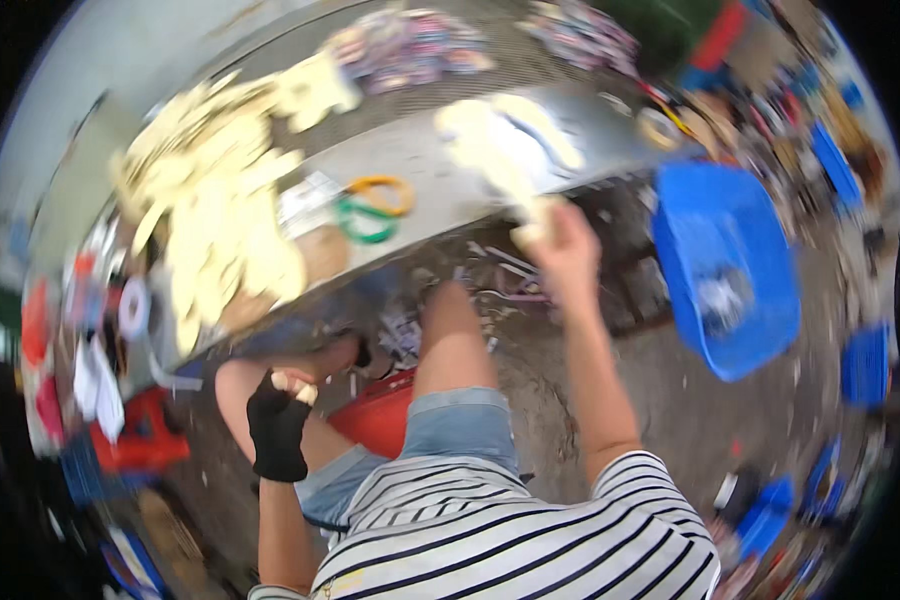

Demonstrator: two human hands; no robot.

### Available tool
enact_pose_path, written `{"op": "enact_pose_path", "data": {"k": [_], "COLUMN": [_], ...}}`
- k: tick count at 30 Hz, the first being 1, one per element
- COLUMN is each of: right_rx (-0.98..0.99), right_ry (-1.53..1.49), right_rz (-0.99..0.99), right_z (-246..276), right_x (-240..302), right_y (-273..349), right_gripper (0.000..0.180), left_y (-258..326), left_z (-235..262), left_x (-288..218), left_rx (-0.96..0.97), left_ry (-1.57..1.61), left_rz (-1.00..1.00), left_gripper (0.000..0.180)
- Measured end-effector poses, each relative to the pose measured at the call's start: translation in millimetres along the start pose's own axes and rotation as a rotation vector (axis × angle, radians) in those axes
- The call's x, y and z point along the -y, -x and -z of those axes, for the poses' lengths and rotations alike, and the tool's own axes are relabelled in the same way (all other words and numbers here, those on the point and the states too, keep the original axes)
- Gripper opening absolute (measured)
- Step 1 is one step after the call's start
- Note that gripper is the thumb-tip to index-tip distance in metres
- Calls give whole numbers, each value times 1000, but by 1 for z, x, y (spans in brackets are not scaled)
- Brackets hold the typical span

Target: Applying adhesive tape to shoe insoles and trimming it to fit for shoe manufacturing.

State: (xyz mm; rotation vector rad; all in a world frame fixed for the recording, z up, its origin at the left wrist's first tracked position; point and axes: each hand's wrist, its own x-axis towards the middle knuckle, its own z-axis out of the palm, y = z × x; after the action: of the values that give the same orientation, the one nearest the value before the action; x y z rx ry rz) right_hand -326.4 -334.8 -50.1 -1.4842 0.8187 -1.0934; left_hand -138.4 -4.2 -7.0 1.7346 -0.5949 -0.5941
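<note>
My right hand (567, 245), bare and blurred by motion, is closed on the near end of a long pale-cream piece (510, 180) at the bench's front edge. Its far part lies on the metal bench top, beside a curved cream strip (545, 128). My left hand (280, 425), in a black fingerless glove, is drawn back above my thigh with curled fingers. Pale tips show at its fingers; whether it grips anything is hidden. A large heap of cream flat pieces (220, 200) covers the left of the bench.
Orange-handled (382, 190) and green-handled (367, 222) tools lie beside the heap. Multicoloured bundles (405, 48) sit at the back. A tape roll (660, 128) rests at the bench's right end. The blue bin (670, 270) stands to my right; scraps (400, 335) litter the floor below.
</note>
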Motion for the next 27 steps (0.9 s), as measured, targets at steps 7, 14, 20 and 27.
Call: {"op": "enact_pose_path", "data": {"k": [7, 14, 20, 27], "right_rx": [-182, -145, 537, 922], "right_ry": [1094, 1393, 423, -231], "right_rz": [463, 622, 387, -112], "right_z": [-11, 15, -215, -328], "right_x": [-47, -78, 57, 115], "right_y": [-140, -186, 22, 134], "right_gripper": [46, 38, 28, 28], "left_y": [67, 45, -13, -15], "left_z": [105, 151, 162, 147], "left_x": [67, 59, 35, 38], "left_rx": [-330, -433, 171, 317], "left_ry": [128, 492, 1221, 1305], "left_rz": [20, 45, -223, -168], "left_gripper": [12, 23, 39, 49]}}
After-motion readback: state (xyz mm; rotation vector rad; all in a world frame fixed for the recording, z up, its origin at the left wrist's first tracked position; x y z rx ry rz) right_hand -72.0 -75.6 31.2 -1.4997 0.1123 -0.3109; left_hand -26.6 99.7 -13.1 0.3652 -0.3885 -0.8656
